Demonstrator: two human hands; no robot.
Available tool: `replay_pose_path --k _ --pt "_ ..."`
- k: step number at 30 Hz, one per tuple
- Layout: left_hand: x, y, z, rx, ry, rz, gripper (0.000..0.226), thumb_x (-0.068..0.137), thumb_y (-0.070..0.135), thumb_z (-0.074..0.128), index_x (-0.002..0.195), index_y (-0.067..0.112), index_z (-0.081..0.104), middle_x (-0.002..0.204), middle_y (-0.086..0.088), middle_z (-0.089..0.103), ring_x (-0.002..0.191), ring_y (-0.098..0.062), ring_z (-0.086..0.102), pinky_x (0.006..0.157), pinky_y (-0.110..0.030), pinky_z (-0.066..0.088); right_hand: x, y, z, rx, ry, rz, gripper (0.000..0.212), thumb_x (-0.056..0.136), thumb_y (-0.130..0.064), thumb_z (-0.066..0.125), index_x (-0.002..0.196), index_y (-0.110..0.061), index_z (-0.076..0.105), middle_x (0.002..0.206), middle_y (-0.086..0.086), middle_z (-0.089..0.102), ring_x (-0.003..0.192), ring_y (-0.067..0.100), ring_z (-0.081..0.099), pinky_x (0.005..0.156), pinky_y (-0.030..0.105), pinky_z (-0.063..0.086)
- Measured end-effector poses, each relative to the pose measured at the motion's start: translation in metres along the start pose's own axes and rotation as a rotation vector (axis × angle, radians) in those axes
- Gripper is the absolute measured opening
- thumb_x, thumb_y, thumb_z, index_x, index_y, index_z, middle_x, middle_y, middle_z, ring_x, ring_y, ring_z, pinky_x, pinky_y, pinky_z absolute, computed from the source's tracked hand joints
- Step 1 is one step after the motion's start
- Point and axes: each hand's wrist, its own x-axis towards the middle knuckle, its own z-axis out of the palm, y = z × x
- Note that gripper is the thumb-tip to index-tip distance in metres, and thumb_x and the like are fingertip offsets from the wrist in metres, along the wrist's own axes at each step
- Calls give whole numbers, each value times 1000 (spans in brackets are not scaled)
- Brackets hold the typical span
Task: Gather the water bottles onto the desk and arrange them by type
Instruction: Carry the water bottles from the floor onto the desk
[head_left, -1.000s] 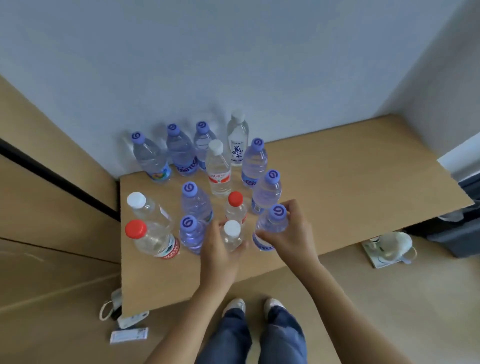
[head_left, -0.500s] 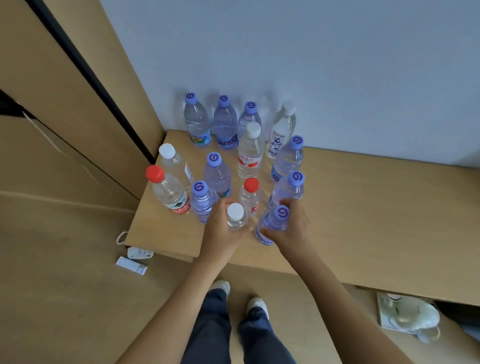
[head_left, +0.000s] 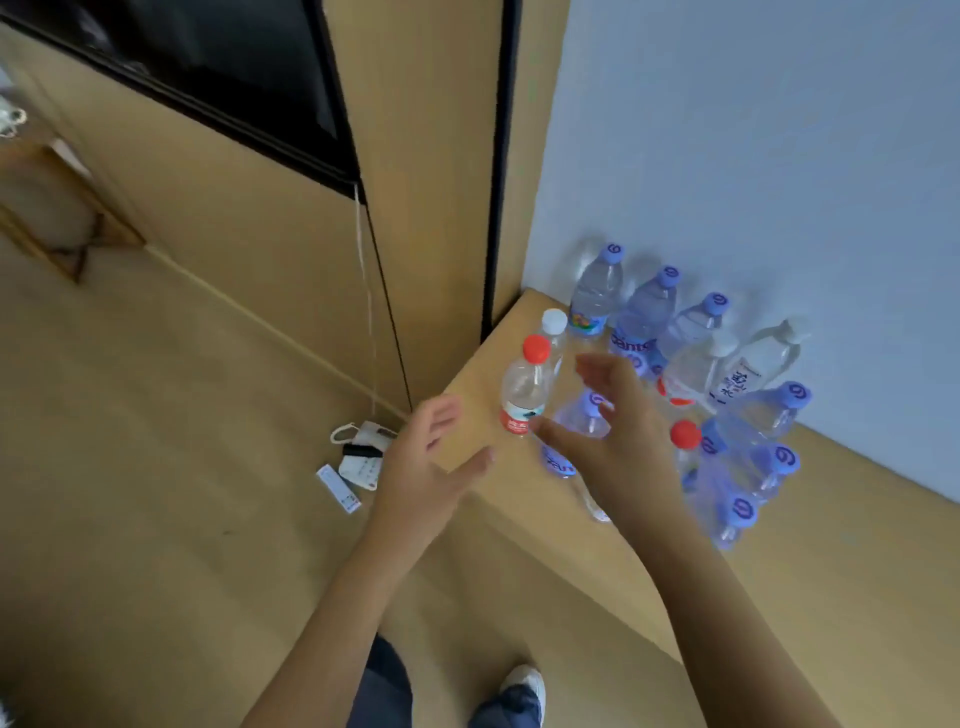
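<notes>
I saw both hands free over the near left corner of the desk (head_left: 483, 395), neither holding anything. The left hand (head_left: 423, 467) hung off the desk's edge with fingers spread and relaxed. The right hand (head_left: 618, 431) hovered above the bottles with fingers apart, covering part of a purple-capped bottle (head_left: 582, 421). My guess was that it was about to pick one out for sorting.

The bottles stood upright and bunched against the wall (head_left: 753, 156), likely because that corner kept them from rolling off. A red-capped bottle (head_left: 524, 389) and a white-capped bottle (head_left: 553, 325) stood at the left edge, touching or nearly so. More purple caps crowded the right, blurred. Types were mixed, so arranging looked unfinished. A phone (head_left: 363, 452) lay on the floor (head_left: 156, 493).
</notes>
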Motion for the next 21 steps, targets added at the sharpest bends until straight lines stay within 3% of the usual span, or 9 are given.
replay_pose_path --k 3,6,9,12,18,21 --pt "-2 -13 -84 -19 134 -37 58 68 48 80 118 48 52 125 22 59 119 9 54 97 -8 42 9 -31 77 23 -160 -37 61 72 -25 86 121 -33 50 121 -19 57 118 -5 50 87 7 37" --pt "-7 -37 -175 -41 308 -87 58 74 29 86 118 47 53 123 20 60 116 8 56 96 -11 44 12 -66 170 58 -317 -33 60 72 -34 86 117 -45 48 120 -28 54 119 -12 47 84 6 38" --pt "-13 -62 -270 -27 435 -141 59 75 18 86 117 42 52 121 15 59 111 11 56 88 -4 42 16 -106 270 86 -469 -27 65 74 -31 85 124 -42 46 125 -22 53 120 -5 48 83 5 39" --pt "-26 -77 -365 14 566 -177 60 75 16 85 125 27 54 122 8 60 108 10 57 88 -3 41 16 -155 360 102 -589 -56 70 73 -28 86 129 -37 45 124 -21 51 120 -3 47 89 8 39" --pt "-52 -92 -508 116 791 -252 54 76 25 84 120 37 55 116 21 61 107 12 58 88 -6 45 19 -228 497 164 -796 -65 67 75 -17 85 128 -32 47 134 -8 51 127 9 48 98 14 39" --pt "-46 -102 -559 129 879 -277 52 77 27 84 120 37 57 118 18 64 110 6 60 87 -8 46 29 -252 557 152 -848 -88 67 73 -14 86 128 -27 50 133 -5 54 127 12 50 108 28 40"
